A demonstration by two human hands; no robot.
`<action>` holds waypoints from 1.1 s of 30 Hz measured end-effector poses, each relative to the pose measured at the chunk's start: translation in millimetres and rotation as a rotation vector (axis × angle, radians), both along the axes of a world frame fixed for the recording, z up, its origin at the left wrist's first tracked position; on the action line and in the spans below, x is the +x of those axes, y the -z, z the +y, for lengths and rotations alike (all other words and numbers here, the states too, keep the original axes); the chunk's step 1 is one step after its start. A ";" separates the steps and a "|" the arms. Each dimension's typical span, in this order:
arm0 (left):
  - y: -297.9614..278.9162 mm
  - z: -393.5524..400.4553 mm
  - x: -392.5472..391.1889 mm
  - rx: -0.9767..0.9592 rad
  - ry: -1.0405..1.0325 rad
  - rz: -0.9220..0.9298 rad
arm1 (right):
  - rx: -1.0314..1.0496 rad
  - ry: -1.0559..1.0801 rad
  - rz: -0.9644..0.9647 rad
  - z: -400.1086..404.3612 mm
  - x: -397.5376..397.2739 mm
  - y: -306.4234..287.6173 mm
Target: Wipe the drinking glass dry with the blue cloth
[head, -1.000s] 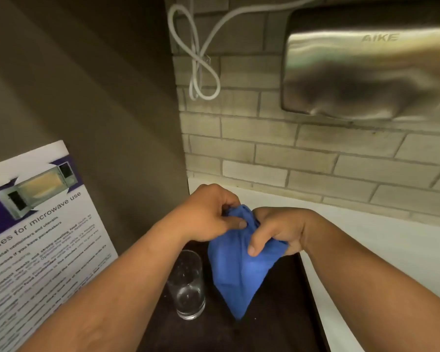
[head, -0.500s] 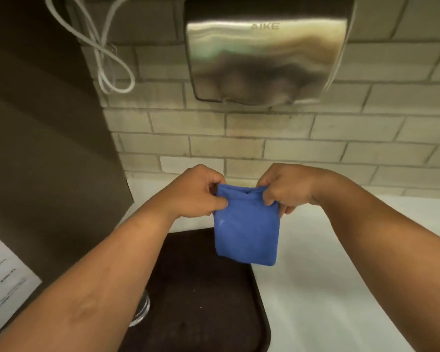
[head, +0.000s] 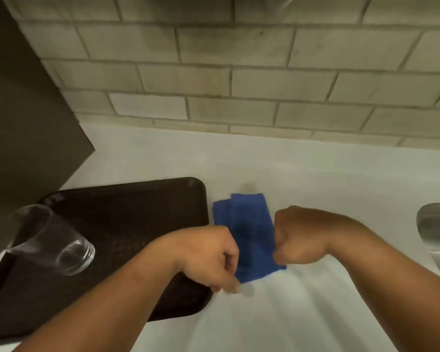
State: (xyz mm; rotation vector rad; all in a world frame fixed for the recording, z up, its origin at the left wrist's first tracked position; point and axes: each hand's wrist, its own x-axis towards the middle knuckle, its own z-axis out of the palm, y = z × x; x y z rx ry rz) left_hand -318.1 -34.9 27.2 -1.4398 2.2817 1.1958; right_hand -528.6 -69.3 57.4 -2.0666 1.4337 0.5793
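The blue cloth (head: 247, 232), folded into a narrow rectangle, lies on the white counter (head: 315, 179) just right of the tray. My left hand (head: 208, 257) pinches its near left corner and my right hand (head: 295, 237) grips its right edge, both with fingers curled. The clear drinking glass (head: 48, 240) stands on the dark brown tray (head: 137, 204) at the left, apart from both hands.
A brick wall (head: 239, 80) backs the counter. A dark panel (head: 23, 123) rises at the left. The metal rim of a sink (head: 434, 232) shows at the right edge.
The cloth was held up in the air between both hands; now it rests flat on the counter right of the tray, hands still on it. The view has tilted down.
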 end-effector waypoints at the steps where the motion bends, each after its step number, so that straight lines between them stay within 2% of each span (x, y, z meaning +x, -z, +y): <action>1: 9.4 0.1 -8.5 -0.052 -0.046 -0.023 | -0.030 0.005 -0.019 0.9 -4.3 14.0; 4: 35.3 -8.4 -34.9 -0.510 -0.165 -0.229 | -0.227 0.062 -0.233 -0.3 0.0 45.2; 5: 44.3 -12.5 -42.5 -0.547 -0.182 -0.314 | -0.268 0.079 -0.304 -1.8 4.2 57.3; 6: 52.4 -15.7 -46.2 -0.485 -0.177 -0.380 | -0.288 0.062 -0.320 -2.6 9.4 67.1; 9: 68.3 -24.9 -49.4 -0.297 -0.110 -0.452 | -0.212 -0.103 -0.170 -2.0 22.8 97.0; 17: 77.9 -25.5 -46.7 -0.397 -0.035 -0.536 | -0.201 -0.168 -0.046 -8.0 29.9 114.2; 24: 78.3 -24.9 -45.5 -0.431 -0.039 -0.518 | -0.263 -0.082 -0.166 -1.6 26.1 118.8; 30: 69.9 -28.3 -38.6 -0.417 -0.061 -0.434 | -0.229 -0.047 -0.151 -9.5 34.9 108.5; 33: 47.8 -37.3 -18.5 -0.481 -0.156 -0.371 | -0.374 -0.005 -0.207 -19.4 54.5 83.3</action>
